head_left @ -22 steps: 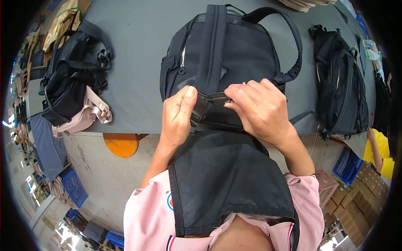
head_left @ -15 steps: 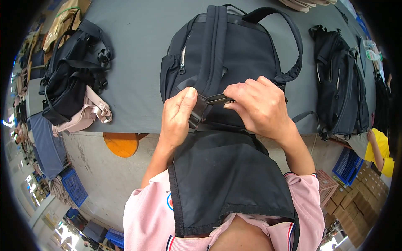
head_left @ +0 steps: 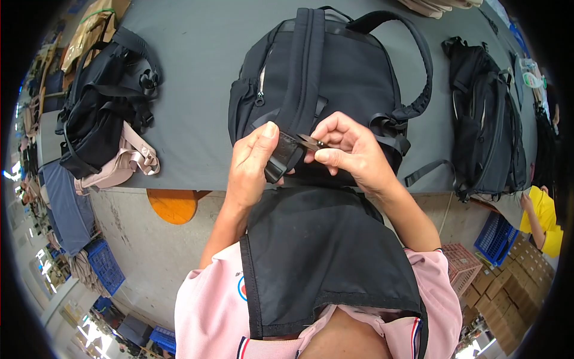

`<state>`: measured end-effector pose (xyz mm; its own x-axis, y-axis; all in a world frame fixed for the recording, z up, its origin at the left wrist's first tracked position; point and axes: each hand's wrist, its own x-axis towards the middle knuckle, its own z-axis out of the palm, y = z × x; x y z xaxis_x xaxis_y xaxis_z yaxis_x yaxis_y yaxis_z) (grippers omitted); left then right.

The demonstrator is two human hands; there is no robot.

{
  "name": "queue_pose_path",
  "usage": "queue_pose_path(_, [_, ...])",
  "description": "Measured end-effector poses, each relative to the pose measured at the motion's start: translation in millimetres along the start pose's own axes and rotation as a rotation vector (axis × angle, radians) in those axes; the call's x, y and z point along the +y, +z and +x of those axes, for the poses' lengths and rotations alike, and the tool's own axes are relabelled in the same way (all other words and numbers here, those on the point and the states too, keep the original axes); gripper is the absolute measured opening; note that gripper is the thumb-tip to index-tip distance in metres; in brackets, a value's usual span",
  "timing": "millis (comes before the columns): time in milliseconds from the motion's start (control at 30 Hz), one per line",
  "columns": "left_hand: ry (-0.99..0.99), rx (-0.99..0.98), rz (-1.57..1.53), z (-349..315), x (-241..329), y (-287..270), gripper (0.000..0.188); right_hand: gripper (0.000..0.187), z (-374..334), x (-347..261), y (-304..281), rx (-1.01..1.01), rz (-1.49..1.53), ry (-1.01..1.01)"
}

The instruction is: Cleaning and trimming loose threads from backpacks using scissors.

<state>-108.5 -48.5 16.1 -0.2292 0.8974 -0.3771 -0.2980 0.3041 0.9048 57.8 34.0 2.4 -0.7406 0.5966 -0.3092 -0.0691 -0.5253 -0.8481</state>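
Note:
A black backpack (head_left: pixel 356 69) lies on the table before me, its straps uppermost. My left hand (head_left: pixel 249 163) is closed round the lower end of the left shoulder strap (head_left: pixel 306 66), thumb on top, next to a black buckle (head_left: pixel 275 171). Between the thumb and fingers of my right hand (head_left: pixel 354 151) is a small pair of dark thread snips (head_left: pixel 312 142). Their blades point left, close beside the strap end; whether they touch it I cannot tell. The right shoulder strap (head_left: pixel 421 63) loops out to the right.
On the grey table (head_left: pixel 191 90), black bags with a pink strap (head_left: pixel 122 161) lie at the left and another black backpack (head_left: pixel 487 119) at the right. An orange stool (head_left: pixel 172 206) stands below the edge. Someone in yellow (head_left: pixel 541 218) is at the far right.
My right hand has turned and its fingers have opened out, bringing the snips more into sight. The strap end has tilted in my left hand, which has barely moved.

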Motion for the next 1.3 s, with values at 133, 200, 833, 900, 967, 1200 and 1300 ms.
queue_pose_path(133, [0.038, 0.012, 0.002, 4.4, -3.8, 2.1, 0.038, 0.023, 0.4, 22.2, -7.9, -0.162, 0.665, 0.118])
queue_pose_path(200, [0.013, 0.023, -0.019, 5.2, -10.9, 2.1, 0.039, 0.025, -2.8, 17.8, -3.4, -0.141, 0.699, 0.083])
queue_pose_path(833, [0.067, 0.026, 0.065, 5.2, -8.2, 14.2, 0.040, 0.022, -16.8, 1.8, 13.1, 0.395, -1.203, -0.738])
queue_pose_path(900, [0.071, 0.024, 0.056, 5.4, -9.3, 14.1, 0.040, 0.022, -16.7, 3.3, 12.5, 0.386, -1.221, -0.771])
queue_pose_path(967, [0.073, 0.020, 0.047, 5.6, -11.3, 12.7, 0.040, 0.022, -16.7, 5.0, 12.3, 0.380, -1.239, -0.803])
queue_pose_path(1200, [0.046, 0.015, 0.014, 2.8, -12.2, 9.8, 0.039, 0.020, -21.3, 7.3, 14.8, 0.418, -1.181, -0.747])
queue_pose_path(1300, [0.047, 0.025, 0.027, 2.9, -12.5, 10.6, 0.038, 0.018, -21.1, 4.0, 11.9, 0.453, -1.149, -0.773])
